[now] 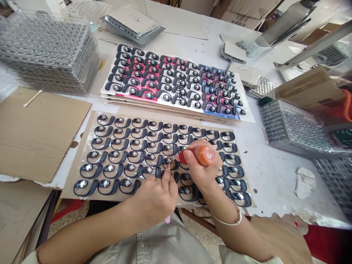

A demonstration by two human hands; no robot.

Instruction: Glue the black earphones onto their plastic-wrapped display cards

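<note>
My left hand point(158, 194) is closed around a thin stick with a pink end point(167, 219). The stick's tip meets or hovers just over one of the black hook-shaped pieces point(168, 161); contact cannot be told. My right hand point(203, 172) grips a red-orange bottle point(205, 155) just to the right, its narrow end pointing down and left toward the same piece. Under both hands lies a cardboard sheet point(70, 189) covered with clear film, bearing rows of black curved pieces with round shiny centres. My hands hide several of them.
Behind the sheet lies a stack of printed cards point(110, 97) with similar black pieces. Clear trays point(49, 55) are piled at the left, above bare cardboard point(35, 135) holding a cotton swab point(33, 98). More trays point(297, 128) and a cardboard box point(308, 91) stand at the right.
</note>
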